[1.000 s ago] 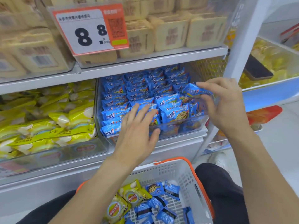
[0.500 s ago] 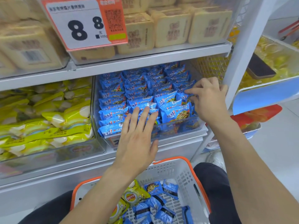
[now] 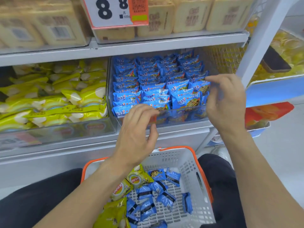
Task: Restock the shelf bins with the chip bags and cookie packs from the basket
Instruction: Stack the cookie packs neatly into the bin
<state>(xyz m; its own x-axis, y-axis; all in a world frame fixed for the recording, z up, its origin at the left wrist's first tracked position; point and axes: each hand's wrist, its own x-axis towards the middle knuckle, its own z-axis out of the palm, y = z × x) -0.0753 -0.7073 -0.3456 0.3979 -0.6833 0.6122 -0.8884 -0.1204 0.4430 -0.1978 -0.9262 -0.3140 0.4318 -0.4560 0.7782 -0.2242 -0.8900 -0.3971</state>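
A white basket with an orange rim (image 3: 182, 159) sits between my knees. It holds yellow chip bags (image 3: 137, 179) at the left and several blue cookie packs (image 3: 148, 204). On the shelf in front, a clear bin (image 3: 190, 116) is packed with rows of blue cookie packs (image 3: 158, 79). My left hand (image 3: 137, 130) hovers at the bin's front lip with its fingers loosely bent and nothing in them. My right hand (image 3: 225, 101) is at the bin's right side, fingers reaching toward the right-hand packs, holding nothing; it is motion-blurred.
A second clear bin (image 3: 69, 129) at the left holds yellow chip bags (image 3: 54, 99). The shelf above carries beige packs (image 3: 189, 15) and an 8.8 price sign (image 3: 115, 12). A white shelf post (image 3: 256, 46) stands just right of my right hand, with another rack beyond.
My right hand set a blue pack into the bin's right side and is now empty. My left hand lifted off the packs it pressed flat and curled back to the bin's front lip.
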